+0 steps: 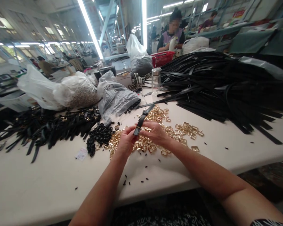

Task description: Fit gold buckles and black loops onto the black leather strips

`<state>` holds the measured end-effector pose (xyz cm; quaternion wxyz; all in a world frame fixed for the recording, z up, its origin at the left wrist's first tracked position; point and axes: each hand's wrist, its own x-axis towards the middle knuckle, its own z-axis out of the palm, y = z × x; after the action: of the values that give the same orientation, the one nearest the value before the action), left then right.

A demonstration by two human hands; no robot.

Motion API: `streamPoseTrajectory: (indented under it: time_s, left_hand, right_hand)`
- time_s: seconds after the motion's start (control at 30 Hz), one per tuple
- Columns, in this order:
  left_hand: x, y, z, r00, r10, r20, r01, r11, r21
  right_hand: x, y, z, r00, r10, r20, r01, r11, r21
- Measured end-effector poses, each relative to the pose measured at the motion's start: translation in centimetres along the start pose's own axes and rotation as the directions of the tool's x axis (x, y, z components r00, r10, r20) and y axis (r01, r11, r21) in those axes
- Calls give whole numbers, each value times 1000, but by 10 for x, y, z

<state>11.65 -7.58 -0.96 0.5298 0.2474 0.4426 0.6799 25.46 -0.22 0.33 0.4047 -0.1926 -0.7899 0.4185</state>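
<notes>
Between my two hands, over the table, is a black strap (143,118) with a gold buckle on it. My left hand (126,140) has its fingers closed on the strap's near end. From the other side, my right hand (155,132) pinches the strap close to the buckle. Beneath and around both hands lies a loose pile of gold buckles (188,130). A heap of small black loops (99,137) sits to the left of my left hand.
Finished-looking black straps with buckles (61,125) are piled at the left. Long black strips (217,81) cover the right back. Plastic bags (119,94), a glass bottle (156,82) and a red basket (163,58) stand behind. A person (172,34) sits across the table (49,182).
</notes>
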Motion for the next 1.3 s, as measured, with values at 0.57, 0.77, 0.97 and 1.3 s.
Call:
streamPoseTrajectory:
  time_s: [0.57, 0.77, 0.97, 1.3]
  left_hand:
    - [28, 57, -45, 966, 258, -25, -195, 788, 584]
    - [88, 93, -83, 913, 202, 356, -337, -119, 934]
    - [122, 74, -95, 905, -84, 417, -422, -303, 854]
    - [55, 58, -54, 952, 293, 86, -258, 621, 740]
  right_hand:
    - [3, 11, -3, 960, 256, -117, -208, 925, 318]
    - [2, 9, -5, 970, 233, -65, -206, 936, 284]
    - [4, 9, -6, 975, 213, -65, -196, 960, 201]
    - [2, 6, -5, 985, 171, -26, -171, 985, 15]
